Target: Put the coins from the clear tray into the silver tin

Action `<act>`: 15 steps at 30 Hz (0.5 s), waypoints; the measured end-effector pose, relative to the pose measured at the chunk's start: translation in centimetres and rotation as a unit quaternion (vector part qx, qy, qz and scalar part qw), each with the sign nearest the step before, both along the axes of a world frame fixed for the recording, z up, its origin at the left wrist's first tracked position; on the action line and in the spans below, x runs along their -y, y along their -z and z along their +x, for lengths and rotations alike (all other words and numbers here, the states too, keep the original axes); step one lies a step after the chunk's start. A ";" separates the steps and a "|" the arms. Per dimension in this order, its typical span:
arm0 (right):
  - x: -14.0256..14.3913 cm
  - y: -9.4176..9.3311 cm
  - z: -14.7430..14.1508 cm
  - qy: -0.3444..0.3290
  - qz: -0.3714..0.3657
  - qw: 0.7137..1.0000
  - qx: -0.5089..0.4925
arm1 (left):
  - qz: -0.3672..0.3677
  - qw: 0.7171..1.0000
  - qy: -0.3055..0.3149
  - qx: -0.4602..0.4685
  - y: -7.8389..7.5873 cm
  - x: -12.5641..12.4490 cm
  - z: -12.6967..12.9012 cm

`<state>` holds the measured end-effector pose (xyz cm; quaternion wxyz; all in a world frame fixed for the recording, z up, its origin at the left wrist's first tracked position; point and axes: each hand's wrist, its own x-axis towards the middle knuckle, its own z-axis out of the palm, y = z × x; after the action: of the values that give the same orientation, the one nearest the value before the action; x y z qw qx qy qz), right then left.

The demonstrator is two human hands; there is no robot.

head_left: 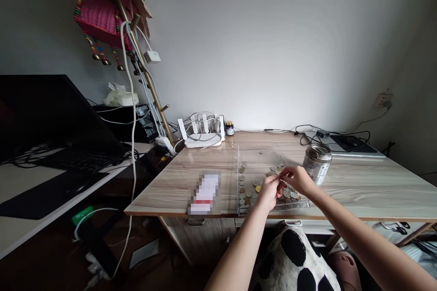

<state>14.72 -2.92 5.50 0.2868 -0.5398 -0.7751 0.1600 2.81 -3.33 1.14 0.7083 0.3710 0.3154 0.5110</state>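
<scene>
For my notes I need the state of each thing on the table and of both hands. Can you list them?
left hand: over tray, fingers pinched
right hand: over tray, fingers pinched
clear tray: flat, holding loose coins
jar: upright, beside tray
small dark bottle: upright, capped

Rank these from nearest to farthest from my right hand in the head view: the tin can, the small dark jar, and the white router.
1. Tin can, just right of the right hand.
2. Small dark jar, back by the wall, to the left.
3. White router, farther left along the wall.
</scene>
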 end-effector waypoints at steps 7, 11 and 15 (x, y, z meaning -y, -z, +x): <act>-2.8 -5.6 6.8 0.218 0.149 0.965 0.002 | -0.071 0.997 -0.018 0.008 -0.1 0.0 -0.2; -4.7 -7.2 11.6 0.323 0.074 0.940 0.079 | -0.071 0.997 -0.003 -0.005 -0.2 0.1 -0.1; -5.4 -6.8 12.6 0.320 0.045 0.938 0.129 | -0.067 0.997 -0.029 -0.024 -0.3 0.2 0.1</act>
<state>27.34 2.44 12.26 0.2439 -0.7618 -0.5984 -0.0460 2.91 -3.57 1.41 0.7082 0.3259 0.3767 0.5003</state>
